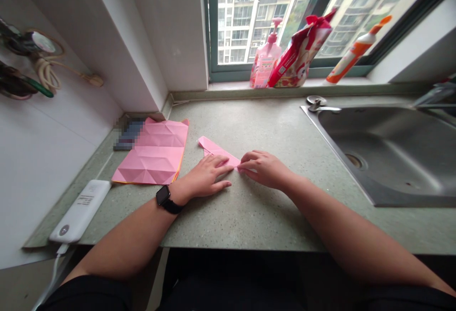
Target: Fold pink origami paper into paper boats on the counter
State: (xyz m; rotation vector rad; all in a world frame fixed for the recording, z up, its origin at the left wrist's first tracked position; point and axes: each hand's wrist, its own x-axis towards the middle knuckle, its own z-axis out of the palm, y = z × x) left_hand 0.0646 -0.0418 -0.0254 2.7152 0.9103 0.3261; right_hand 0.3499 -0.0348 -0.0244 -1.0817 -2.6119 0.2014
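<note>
A folded piece of pink paper (221,151) lies on the speckled green countertop, its long strip running from upper left down to my fingers. My left hand (208,174) rests flat on its lower part, fingers stretched out and thumb apart. At the right tip of the paper, the fingers of my right hand (262,168) are pinched together on it. My hands partly cover the folded paper. Left of my left hand lies a stack of creased paper sheets (156,152), pink on top with orange edges showing beneath.
A white power bank (81,211) with a cable lies at the left front edge. The steel sink (392,159) is set into the counter on the right. On the windowsill stand a pink pump bottle (265,61), a red bag (302,54) and an orange-white bottle (352,57).
</note>
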